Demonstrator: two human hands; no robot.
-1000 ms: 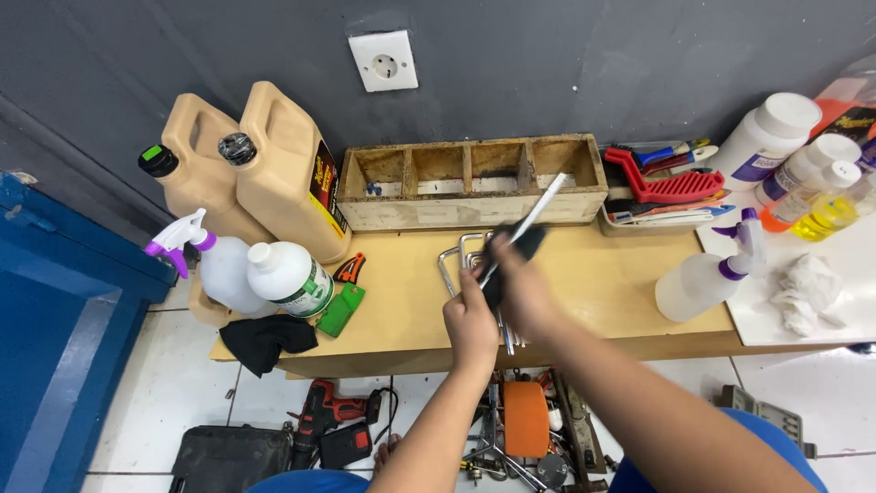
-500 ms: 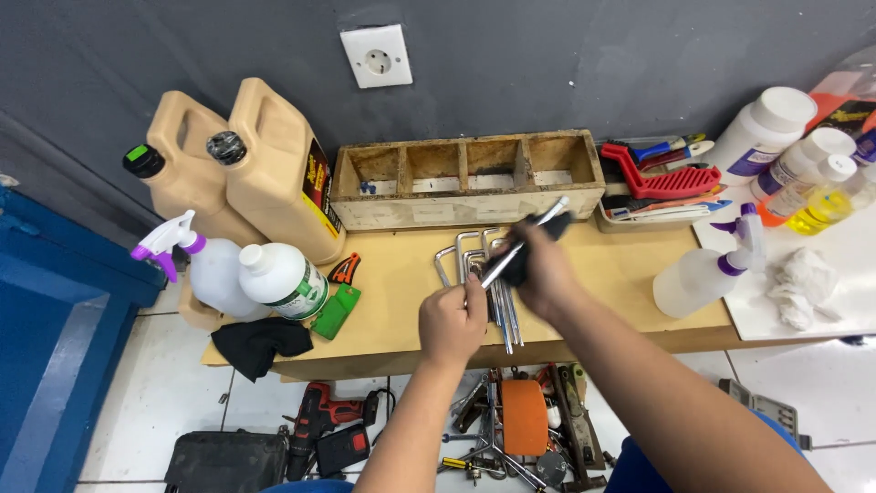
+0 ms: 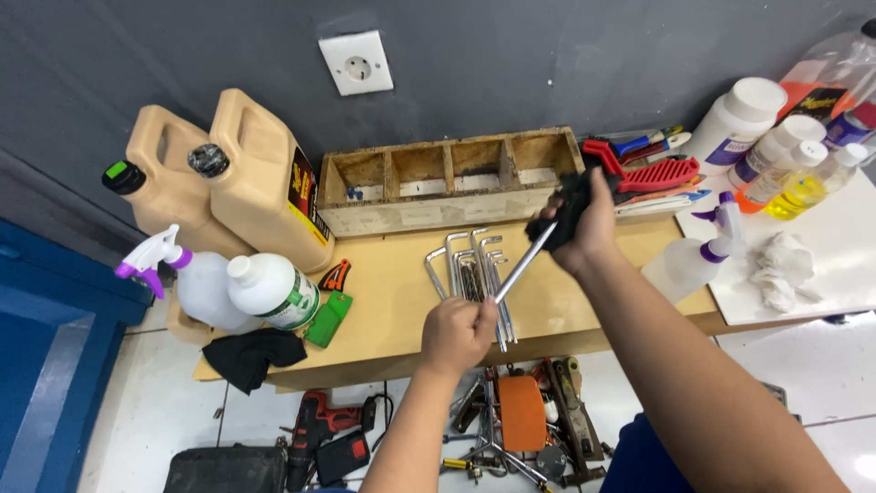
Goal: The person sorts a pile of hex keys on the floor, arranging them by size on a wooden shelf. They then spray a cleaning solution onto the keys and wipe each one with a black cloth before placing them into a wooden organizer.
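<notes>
My left hand (image 3: 456,335) grips the lower end of a long silver hex key (image 3: 523,267) above the front edge of the wooden table (image 3: 392,310). My right hand (image 3: 589,226) holds a black cloth (image 3: 568,205) bunched around the key's upper end. Under the key, several more hex keys (image 3: 470,269) lie side by side on the table. A wooden compartment box (image 3: 447,178) stands just behind them against the wall.
Two tan jugs (image 3: 242,173), a spray bottle (image 3: 187,278) and a white bottle (image 3: 274,290) stand at the left. A black rag (image 3: 251,354) hangs off the edge. Bottles (image 3: 739,123), a sprayer (image 3: 689,256) and a tool tray (image 3: 648,173) sit right. A drill (image 3: 319,420) and tools lie on the floor.
My right hand slid the black cloth up along the hex key toward its far end, moving up and right. My left hand dropped slightly, still gripping the lower end.
</notes>
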